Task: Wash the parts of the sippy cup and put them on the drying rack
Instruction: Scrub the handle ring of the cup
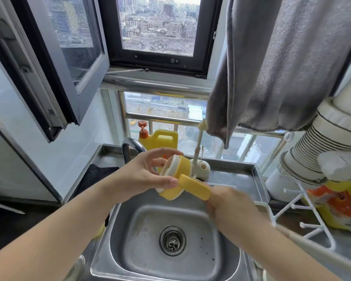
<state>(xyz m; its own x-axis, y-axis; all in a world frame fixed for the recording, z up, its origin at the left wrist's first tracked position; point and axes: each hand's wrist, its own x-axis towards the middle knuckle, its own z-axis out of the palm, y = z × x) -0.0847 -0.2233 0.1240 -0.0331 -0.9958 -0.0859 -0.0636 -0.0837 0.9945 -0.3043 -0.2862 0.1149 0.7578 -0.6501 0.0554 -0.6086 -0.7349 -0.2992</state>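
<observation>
While my left hand [144, 175] pinches the yellow plastic sippy-cup lid with its white inner ring [175, 175] above the steel sink [142, 236], my blurred right hand's [229, 201] fingers, grip unclear, could wrench its handle, dropping the lid into the basin.

Both my forearms are bare all the way from the lower edge of the picture up to the wrists; no sleeve or cuff shows on either one. My left hand [148, 175] wears nothing: no glove, no ring on the fingers I can see, no watch or band at the wrist. The thumbnail is short and unpainted. My right hand [229, 205] is blurred, seen from the back, and it too looks bare of glove, ring or strap.
</observation>
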